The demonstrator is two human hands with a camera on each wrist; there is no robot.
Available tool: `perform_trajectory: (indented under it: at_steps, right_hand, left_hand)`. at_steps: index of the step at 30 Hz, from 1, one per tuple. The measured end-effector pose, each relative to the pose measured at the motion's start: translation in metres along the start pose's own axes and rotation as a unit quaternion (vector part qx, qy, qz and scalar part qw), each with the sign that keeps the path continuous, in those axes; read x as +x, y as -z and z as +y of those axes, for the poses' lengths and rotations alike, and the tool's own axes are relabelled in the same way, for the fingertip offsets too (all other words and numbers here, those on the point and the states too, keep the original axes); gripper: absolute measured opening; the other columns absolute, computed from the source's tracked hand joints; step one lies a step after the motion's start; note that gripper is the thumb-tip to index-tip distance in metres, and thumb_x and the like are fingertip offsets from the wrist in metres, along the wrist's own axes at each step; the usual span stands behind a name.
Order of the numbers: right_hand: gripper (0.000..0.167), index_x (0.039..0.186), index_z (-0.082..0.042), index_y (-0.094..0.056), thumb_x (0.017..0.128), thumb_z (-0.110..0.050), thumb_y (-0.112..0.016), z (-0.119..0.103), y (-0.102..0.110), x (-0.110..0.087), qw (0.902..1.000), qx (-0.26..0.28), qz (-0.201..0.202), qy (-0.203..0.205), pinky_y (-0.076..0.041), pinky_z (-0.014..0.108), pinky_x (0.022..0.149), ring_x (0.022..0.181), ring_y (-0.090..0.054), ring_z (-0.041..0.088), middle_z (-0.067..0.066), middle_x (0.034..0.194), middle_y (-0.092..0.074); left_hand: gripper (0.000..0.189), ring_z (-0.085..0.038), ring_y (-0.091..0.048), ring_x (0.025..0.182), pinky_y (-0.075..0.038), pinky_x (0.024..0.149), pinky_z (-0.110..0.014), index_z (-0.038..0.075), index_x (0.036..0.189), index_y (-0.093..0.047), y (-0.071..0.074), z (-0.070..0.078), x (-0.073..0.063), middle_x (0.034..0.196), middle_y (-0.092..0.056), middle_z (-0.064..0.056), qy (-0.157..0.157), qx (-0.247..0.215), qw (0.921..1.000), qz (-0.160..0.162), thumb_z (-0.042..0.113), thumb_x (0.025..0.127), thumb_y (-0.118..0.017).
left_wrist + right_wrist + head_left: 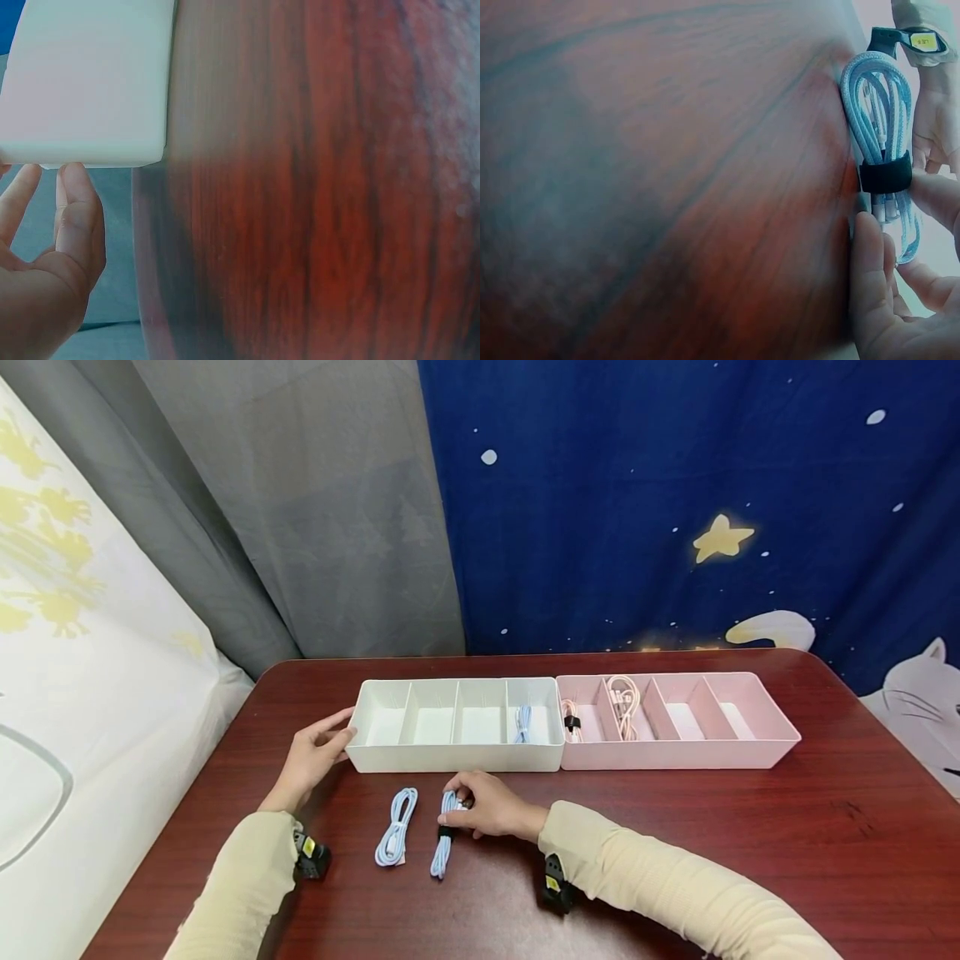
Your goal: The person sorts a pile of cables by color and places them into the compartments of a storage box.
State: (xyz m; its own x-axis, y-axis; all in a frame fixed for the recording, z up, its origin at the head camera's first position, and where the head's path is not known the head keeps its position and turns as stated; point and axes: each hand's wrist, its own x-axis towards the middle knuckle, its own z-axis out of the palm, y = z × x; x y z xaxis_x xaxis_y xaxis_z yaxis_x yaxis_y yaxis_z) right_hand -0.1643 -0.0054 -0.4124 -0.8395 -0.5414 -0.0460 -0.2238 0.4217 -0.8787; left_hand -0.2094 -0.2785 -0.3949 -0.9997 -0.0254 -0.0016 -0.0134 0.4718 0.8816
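Note:
My right hand (491, 807) pinches a blue charging cable (441, 858), coiled lengthwise and bound with a black strap (886, 174), at the table's middle. In the right wrist view, thumb and fingers are at either side of that cable's lower part. My left hand (309, 760) touches the left end of the white divided box (457, 758); its fingers are extended against the end wall in the left wrist view. To the left of the pinched cable, a second coiled blue cable (396, 828) lies on the table, with no black strap visible on it.
A pink divided box (675, 755) adjoins the white one and holds pinkish cables (625, 706) in its left compartments. Another blue cable (522, 724) stands in the white box's rightmost compartment. The dark red table (712, 860) meets curtains (637, 527) behind.

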Motion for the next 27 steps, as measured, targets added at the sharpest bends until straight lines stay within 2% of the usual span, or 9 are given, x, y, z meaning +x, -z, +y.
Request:
perform_trajectory:
  at_steps: [11, 27]
  right_hand:
    - [0.027, 0.097, -0.001, -0.056, 0.076, -0.011, -0.069, -0.0003, 0.0003, 0.0007, 0.9996, 0.026, -0.003, -0.013, -0.048, 0.028, 0.041, 0.046, -0.048, 0.012, 0.008, 0.086, -0.046]
    - [0.028, 0.097, 0.000, -0.054, 0.074, -0.009, -0.069, 0.0009, 0.0034, -0.0021, 0.9981, 0.060, -0.009, -0.011, -0.049, 0.028, 0.043, 0.050, -0.050, 0.011, 0.007, 0.085, -0.046]
  left_hand:
    - [0.048, -0.009, -0.055, 0.084, -0.049, 0.070, -0.020, 0.015, 0.132, -0.045, 0.0001, -0.0009, 0.0001, 0.109, -0.053, -0.020, 0.001, -0.001, 1.0000, 0.003, 0.032, 0.088, -0.053]
    - [0.048, -0.015, -0.056, 0.088, -0.050, 0.073, -0.025, 0.015, 0.132, -0.044, -0.0008, 0.0027, -0.0011, 0.110, -0.053, -0.020, 0.005, -0.003, 1.0000, 0.001, 0.032, 0.089, -0.053]
